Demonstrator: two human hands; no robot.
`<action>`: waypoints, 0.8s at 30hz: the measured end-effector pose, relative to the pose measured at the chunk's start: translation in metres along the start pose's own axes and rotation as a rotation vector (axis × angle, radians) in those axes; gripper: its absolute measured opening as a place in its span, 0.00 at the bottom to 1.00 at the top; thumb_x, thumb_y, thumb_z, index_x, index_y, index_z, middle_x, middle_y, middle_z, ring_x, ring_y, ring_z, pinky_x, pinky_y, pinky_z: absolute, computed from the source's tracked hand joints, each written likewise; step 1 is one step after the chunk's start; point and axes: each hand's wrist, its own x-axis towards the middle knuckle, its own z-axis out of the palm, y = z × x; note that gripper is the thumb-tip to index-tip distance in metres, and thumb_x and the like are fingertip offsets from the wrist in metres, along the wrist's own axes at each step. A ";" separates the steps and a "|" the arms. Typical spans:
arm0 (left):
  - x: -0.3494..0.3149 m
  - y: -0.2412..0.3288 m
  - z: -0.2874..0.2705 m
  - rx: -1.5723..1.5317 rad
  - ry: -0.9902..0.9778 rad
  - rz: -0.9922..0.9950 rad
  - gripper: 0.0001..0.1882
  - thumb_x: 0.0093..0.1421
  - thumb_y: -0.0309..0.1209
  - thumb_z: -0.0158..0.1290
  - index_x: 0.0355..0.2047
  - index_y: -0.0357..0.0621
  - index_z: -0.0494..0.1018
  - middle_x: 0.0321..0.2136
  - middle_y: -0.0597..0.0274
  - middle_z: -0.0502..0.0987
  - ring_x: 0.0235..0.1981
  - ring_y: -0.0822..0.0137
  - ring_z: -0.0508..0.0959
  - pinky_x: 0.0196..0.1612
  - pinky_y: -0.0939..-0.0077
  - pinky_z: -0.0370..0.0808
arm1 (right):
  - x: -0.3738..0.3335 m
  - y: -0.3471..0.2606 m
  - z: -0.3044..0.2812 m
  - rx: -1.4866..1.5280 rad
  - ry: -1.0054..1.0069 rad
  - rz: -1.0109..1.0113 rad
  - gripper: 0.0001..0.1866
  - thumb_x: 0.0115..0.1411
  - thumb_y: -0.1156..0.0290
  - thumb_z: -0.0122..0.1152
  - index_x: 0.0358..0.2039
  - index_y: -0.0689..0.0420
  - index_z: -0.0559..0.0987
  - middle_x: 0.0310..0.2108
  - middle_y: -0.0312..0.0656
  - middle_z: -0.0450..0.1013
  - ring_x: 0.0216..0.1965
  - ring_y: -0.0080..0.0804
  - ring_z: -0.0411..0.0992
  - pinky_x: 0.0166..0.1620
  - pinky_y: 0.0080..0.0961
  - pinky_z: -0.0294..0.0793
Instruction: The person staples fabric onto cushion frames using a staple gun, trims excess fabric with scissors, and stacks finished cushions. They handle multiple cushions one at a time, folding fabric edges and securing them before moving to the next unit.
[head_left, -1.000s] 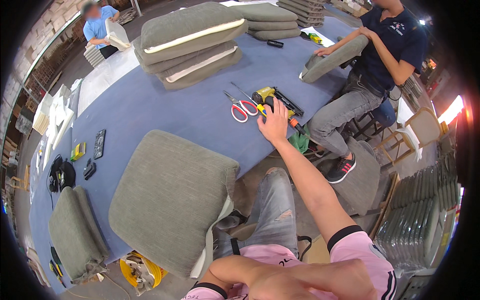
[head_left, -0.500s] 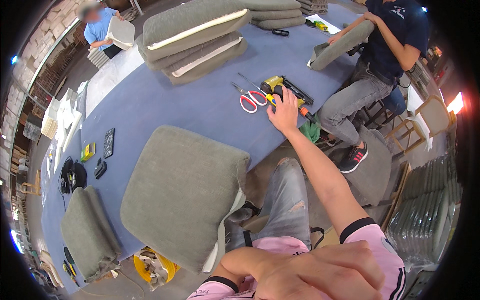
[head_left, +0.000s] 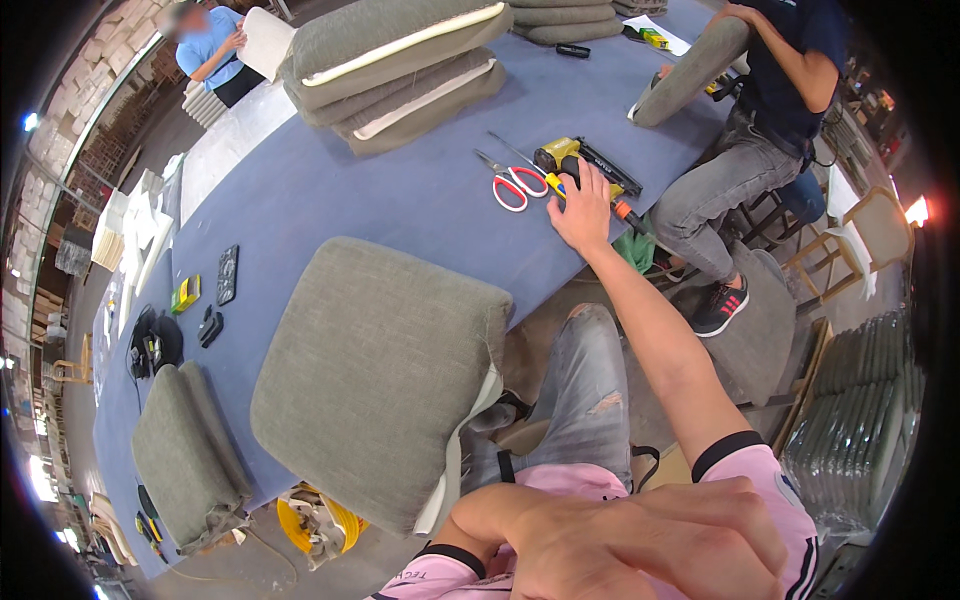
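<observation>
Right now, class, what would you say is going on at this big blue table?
A person seated at the blue table stretches the right hand out to a yellow and black staple gun, fingers resting on it. Red-handled scissors lie just beside it. The left hand is held close to the body, empty. A grey cushion lies on the table's near edge.

- An upholstery workshop is shown, pretty clearly.
- A long blue bench [head_left: 330, 200] is loaded with grey cushions [head_left: 375, 375], more stacked cushions [head_left: 400, 60] sit at the far end.
- Red-handled scissors [head_left: 512, 185] and a yellow staple gun [head_left: 580, 165] are laid out.
- Foam pieces and chair frames are piled along the walls.
</observation>
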 end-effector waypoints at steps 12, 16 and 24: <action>0.008 -0.013 -0.011 -0.199 -0.104 0.031 0.11 0.80 0.41 0.55 0.48 0.48 0.77 0.44 0.38 0.79 0.27 0.56 0.78 0.29 0.63 0.77 | 0.000 0.001 0.002 -0.003 0.003 -0.009 0.25 0.61 0.60 0.70 0.56 0.58 0.85 0.73 0.60 0.68 0.74 0.61 0.64 0.78 0.57 0.60; 0.005 -0.016 -0.030 -0.213 -0.148 0.053 0.10 0.80 0.40 0.55 0.48 0.48 0.77 0.44 0.38 0.79 0.32 0.55 0.79 0.35 0.60 0.78 | -0.003 0.001 0.003 -0.009 -0.004 -0.011 0.25 0.61 0.60 0.70 0.56 0.58 0.85 0.73 0.60 0.68 0.74 0.61 0.64 0.77 0.57 0.60; 0.034 0.006 -0.039 -0.010 -0.036 -0.258 0.07 0.79 0.39 0.56 0.48 0.51 0.75 0.45 0.43 0.80 0.39 0.56 0.81 0.44 0.62 0.78 | -0.003 0.009 0.003 0.000 -0.008 -0.009 0.29 0.57 0.59 0.73 0.57 0.59 0.83 0.73 0.64 0.67 0.74 0.65 0.63 0.77 0.60 0.59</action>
